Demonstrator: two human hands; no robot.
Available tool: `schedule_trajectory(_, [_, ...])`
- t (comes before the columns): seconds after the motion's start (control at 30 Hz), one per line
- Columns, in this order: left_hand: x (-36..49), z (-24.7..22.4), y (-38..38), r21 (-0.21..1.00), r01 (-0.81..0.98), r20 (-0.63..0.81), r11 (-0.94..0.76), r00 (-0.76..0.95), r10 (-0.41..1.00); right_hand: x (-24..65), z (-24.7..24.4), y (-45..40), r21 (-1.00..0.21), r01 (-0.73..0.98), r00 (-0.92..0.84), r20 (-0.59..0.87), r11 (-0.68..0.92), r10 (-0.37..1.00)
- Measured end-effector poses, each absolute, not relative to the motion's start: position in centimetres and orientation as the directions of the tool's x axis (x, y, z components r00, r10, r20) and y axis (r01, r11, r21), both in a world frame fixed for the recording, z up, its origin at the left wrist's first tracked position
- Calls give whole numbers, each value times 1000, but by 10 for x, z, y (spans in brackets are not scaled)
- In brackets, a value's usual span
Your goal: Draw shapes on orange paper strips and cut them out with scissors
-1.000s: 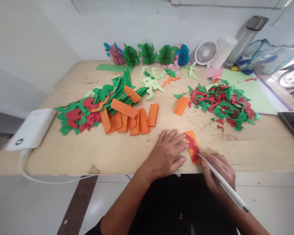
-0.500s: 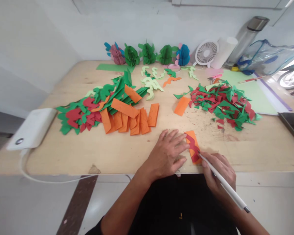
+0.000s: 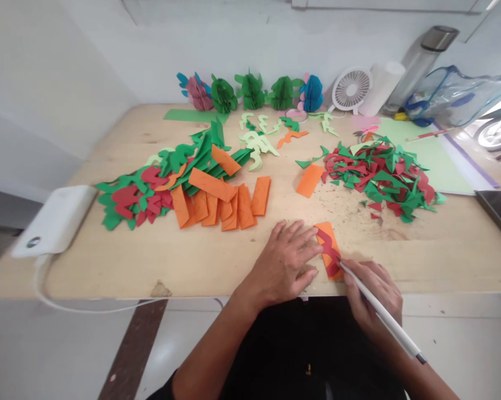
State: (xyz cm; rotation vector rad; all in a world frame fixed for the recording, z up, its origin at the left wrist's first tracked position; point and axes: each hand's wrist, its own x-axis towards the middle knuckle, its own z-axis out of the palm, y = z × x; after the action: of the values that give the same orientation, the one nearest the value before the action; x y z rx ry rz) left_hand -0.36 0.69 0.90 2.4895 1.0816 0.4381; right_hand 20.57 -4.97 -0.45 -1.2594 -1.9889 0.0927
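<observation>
An orange paper piece (image 3: 336, 273) lies near the table's front edge with a wavy red paper shape (image 3: 326, 244) on top of it. My left hand (image 3: 290, 258) rests flat with its fingers spread, fingertips touching the left side of these papers. In my right hand (image 3: 375, 294) is a white pen (image 3: 384, 316), its dark tip against the edge of the red shape. Folded orange pieces (image 3: 244, 205) lie in several overlapping layers to the left, beside green and red cut shapes (image 3: 125, 197). A single orange piece (image 3: 310, 180) sits behind the hands.
Red and green scraps (image 3: 384, 178) are heaped at the right, near a phone (image 3: 500, 214). Along the wall stand paper figures (image 3: 252, 91), a small fan (image 3: 352, 89) and a bottle (image 3: 419, 66). A white power bank (image 3: 54, 219) with a cable lies far left.
</observation>
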Motion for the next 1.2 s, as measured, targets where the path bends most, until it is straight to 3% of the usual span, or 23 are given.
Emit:
schedule_trajectory(0.9, [-3,8,7,457,625,137,-633,654,744,206,-4,-51,-458,746,-204,534,483,821])
schedule_trajectory(1.07, [-3,8,6,449,627,137,-637,656,742,205,5,-49,-534,723,-173,474,438,863])
schedule_trajectory(1.2, [-3,8,6,431,637,137,-639,654,744,202,15,-39,-637,705,-90,355,311,930])
